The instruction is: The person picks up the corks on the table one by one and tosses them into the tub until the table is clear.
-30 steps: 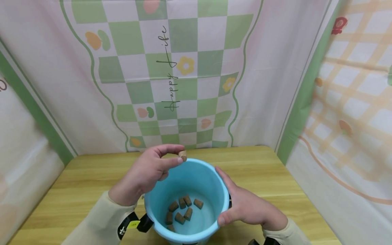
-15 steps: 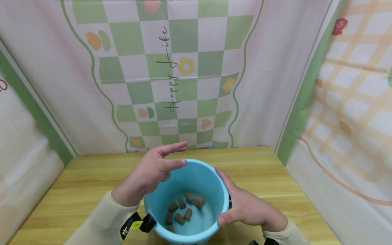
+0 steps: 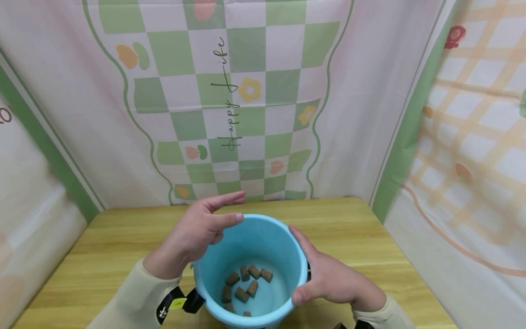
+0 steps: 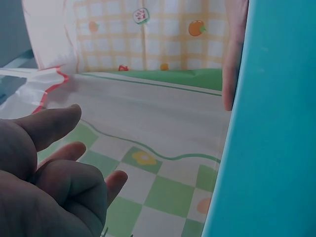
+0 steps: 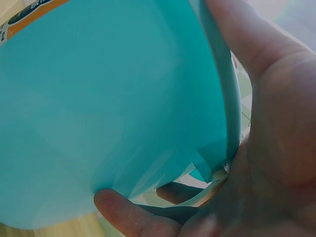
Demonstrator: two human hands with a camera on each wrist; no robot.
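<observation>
A light blue bucket (image 3: 253,315) stands on the wooden table, with several short brown corks (image 3: 252,288) lying spread on its bottom. Over the bucket's far left rim hovers my left hand (image 3: 199,228), holding nothing; its thumb and index finger are spread apart, while other fingers are partly bent, as the left wrist view shows. My right hand (image 3: 333,276) grips the bucket's right side. The right wrist view shows its thumb at the rim and its fingers (image 5: 116,210) bent along the outer wall (image 5: 108,108), near the bucket's handle (image 5: 210,192).
The wooden table (image 3: 345,219) extends around the bucket. Behind it hangs a green-and-white checked cloth (image 3: 246,114), and patterned cloths hang at both sides. A black wrist strap (image 3: 174,304) on the left sleeve sits close to the bucket's left rim.
My left hand has let go of a cork, which dropped into the bucket; some corks there shifted, and one now lies at the near side. The right hand has stayed put.
</observation>
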